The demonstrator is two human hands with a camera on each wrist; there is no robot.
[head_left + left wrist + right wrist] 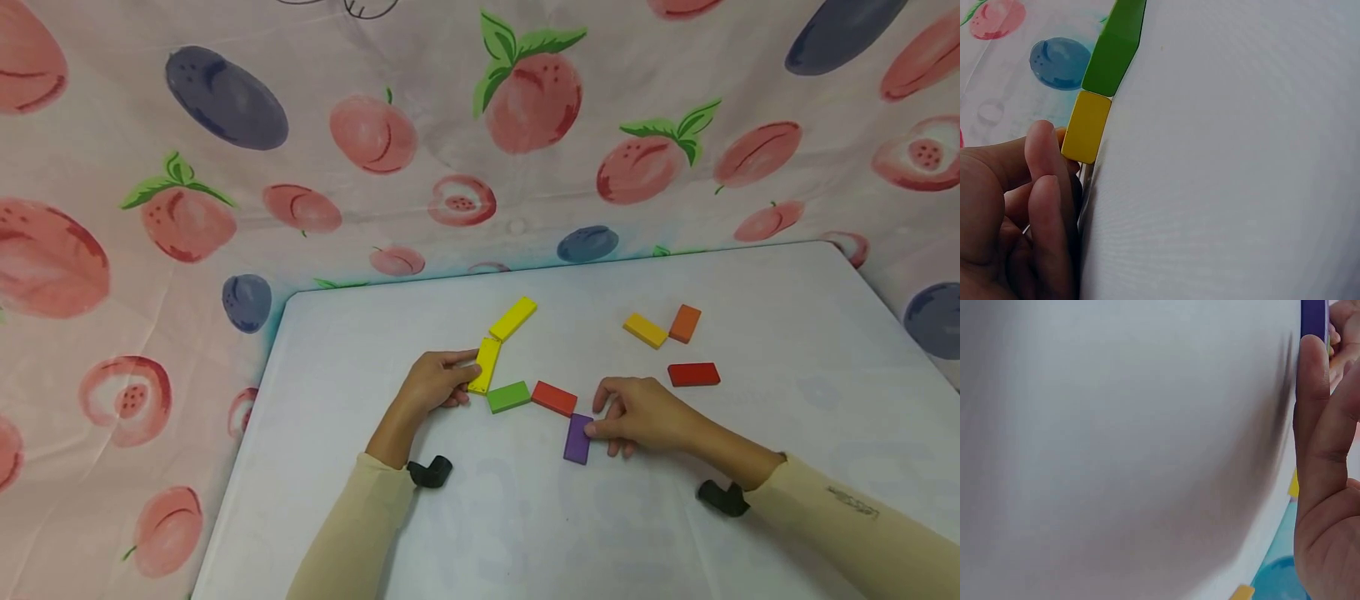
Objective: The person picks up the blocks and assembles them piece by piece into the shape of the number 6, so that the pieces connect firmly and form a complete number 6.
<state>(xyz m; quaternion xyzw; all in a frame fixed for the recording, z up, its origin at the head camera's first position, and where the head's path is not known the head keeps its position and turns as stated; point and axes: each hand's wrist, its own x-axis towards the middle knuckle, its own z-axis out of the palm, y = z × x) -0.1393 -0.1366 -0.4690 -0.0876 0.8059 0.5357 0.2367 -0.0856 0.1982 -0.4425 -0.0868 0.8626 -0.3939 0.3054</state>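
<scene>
Several flat coloured blocks form a bent chain on the table in the head view. My left hand (pixel 435 382) is at the lower yellow block (pixel 489 360); its thumb and index finger touch the block's left side. A second yellow block (pixel 513 318) continues from its top end. A green block (pixel 509 397) sits at its lower end, followed by a red block (pixel 554 398) and a purple block (pixel 577 439). My right hand (pixel 645 412) has its thumb against the purple block's right edge, its index finger extended above. The right wrist view shows only part of the purple block (pixel 1314 317).
Apart from the chain, an amber block (pixel 645 330), an orange block (pixel 685 323) and another red block (pixel 693 374) lie towards the right. The white table (pixel 337 333) meets a fruit-patterned cloth (pixel 300 133) at its back edge. Black wrist pieces (pixel 431 472) show at both sleeves.
</scene>
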